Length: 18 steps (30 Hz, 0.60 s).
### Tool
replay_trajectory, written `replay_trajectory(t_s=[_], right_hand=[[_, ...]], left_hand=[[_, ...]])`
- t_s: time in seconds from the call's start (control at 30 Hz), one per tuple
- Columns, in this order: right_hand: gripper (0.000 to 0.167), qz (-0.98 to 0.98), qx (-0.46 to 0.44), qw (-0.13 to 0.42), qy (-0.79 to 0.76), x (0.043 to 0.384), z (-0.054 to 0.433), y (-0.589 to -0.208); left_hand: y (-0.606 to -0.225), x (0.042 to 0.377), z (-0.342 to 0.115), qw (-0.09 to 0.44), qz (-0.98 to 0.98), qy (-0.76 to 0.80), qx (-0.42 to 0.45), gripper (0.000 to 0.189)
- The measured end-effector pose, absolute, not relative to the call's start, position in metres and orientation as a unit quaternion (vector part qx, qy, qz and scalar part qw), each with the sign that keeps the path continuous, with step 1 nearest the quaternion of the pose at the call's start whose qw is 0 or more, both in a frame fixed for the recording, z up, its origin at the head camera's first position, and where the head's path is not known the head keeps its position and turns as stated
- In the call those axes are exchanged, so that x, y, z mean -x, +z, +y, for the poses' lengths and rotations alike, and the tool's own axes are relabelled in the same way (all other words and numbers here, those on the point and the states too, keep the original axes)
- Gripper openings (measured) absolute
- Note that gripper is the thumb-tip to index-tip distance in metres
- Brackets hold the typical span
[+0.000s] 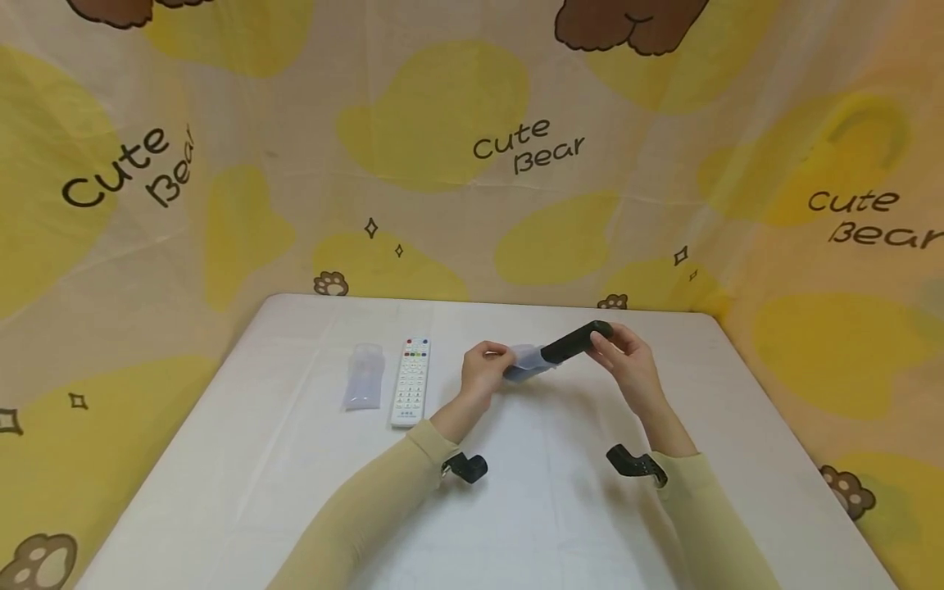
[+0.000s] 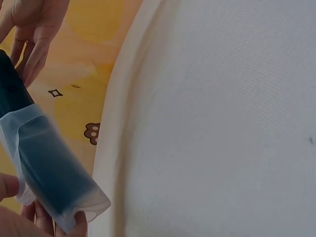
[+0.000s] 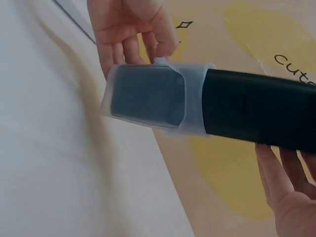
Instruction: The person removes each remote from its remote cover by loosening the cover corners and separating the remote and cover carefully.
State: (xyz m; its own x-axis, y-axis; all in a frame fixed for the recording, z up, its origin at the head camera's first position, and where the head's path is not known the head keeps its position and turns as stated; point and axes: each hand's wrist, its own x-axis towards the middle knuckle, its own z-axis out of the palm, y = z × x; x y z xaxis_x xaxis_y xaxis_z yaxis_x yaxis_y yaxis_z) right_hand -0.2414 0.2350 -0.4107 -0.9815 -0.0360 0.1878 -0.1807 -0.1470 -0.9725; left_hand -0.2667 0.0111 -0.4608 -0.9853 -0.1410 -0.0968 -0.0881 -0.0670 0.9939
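Note:
A black remote control (image 1: 575, 342) is held above the table, tilted up toward the right. One end of it sits inside a translucent sleeve (image 1: 525, 362); in the right wrist view the bare part of the remote (image 3: 261, 108) sticks out past the sleeve's mouth (image 3: 195, 98). My left hand (image 1: 483, 373) pinches the sleeve near its closed end, with fingers on both sides of it in the left wrist view. The bare upper end is gripped by my right hand (image 1: 630, 359), thumb and fingers on opposite sides. The remote's button face is not visible.
A white remote control (image 1: 410, 383) with many buttons lies on the white table (image 1: 516, 492), left of my left hand. Beside it, further left, lies another translucent sleeve (image 1: 365, 378), flat. A patterned curtain (image 1: 442, 123) stands behind the table and along both sides.

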Motion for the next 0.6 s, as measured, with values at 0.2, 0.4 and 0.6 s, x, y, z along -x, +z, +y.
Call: replay_trajectory(t_s=[0.2,0.4,0.6], right_hand=[[0.032,-0.671,0.000,0.036,0.741,0.240,0.230,-0.408],[0.060,-0.666,0.038,0.003,0.745,0.236,0.229,-0.401],[0.049,-0.627,0.081,-0.017,0.774,0.234,0.234,-0.401]], left_hand=[[-0.462,0.268,0.014,0.048,-0.682,-0.724,-0.089,0.013],[-0.464,0.269,0.014,0.102,-0.721,-0.682,-0.063,0.013],[-0.466,0.269,0.011,0.153,-0.751,-0.643,-0.011,0.015]])
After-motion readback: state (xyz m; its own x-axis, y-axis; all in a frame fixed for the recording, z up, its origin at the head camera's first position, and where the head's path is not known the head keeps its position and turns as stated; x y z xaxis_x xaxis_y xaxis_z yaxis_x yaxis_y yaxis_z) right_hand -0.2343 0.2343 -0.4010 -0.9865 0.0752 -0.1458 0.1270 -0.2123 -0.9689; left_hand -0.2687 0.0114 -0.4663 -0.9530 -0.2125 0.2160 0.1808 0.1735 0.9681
